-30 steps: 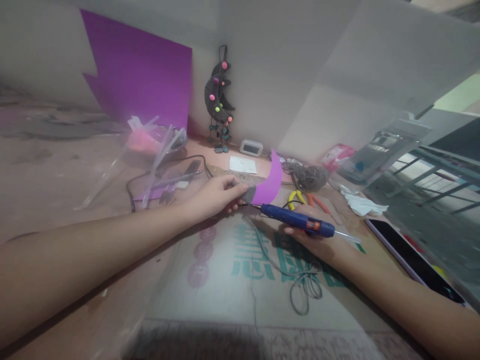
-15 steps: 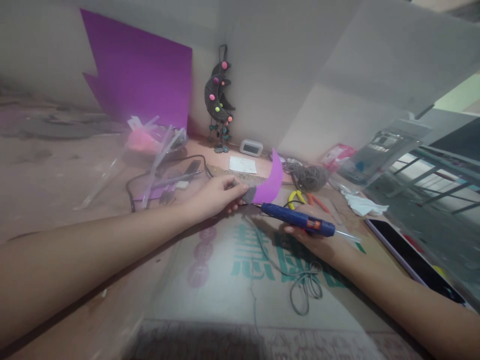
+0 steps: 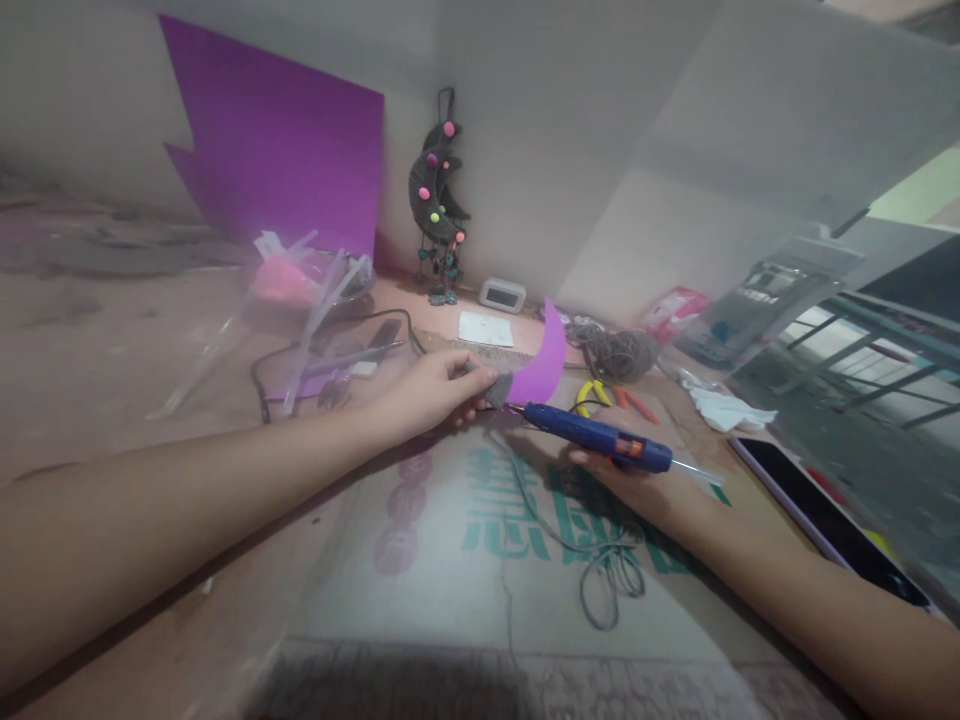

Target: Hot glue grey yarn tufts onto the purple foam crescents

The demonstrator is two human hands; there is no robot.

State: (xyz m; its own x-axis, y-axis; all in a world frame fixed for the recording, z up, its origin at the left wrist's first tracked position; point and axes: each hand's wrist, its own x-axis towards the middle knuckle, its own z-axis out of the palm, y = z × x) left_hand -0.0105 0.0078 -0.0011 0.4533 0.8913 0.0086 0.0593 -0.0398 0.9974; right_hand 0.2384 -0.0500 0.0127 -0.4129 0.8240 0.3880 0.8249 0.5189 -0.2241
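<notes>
My left hand (image 3: pixel 435 392) pinches the grey-wrapped end of a purple crescent-shaped foam piece (image 3: pixel 543 362), which curves up and away over the table. My right hand (image 3: pixel 630 480) is wrapped round a blue glue gun (image 3: pixel 600 436) lying nearly level, its nozzle pointing left and touching or almost touching the crescent's lower end next to my left fingertips. A clear glue stick juts out of the gun's rear toward the right. Both hands work above a flattened cardboard sheet (image 3: pixel 465 560) with green printing.
A big purple foam sheet (image 3: pixel 285 150) leans on the wall. A dark moon ornament (image 3: pixel 439 195) with coloured pompoms hangs in the corner. Glue sticks and a pink bag (image 3: pixel 300 290), yellow and orange pliers (image 3: pixel 600 395), a wire coil (image 3: pixel 622 352), tissue (image 3: pixel 724 410) and a phone (image 3: pixel 817 515) lie around.
The glue gun's nozzle has shifted slightly right along the crescent's lower edge. My left hand has held its pinch in the same place.
</notes>
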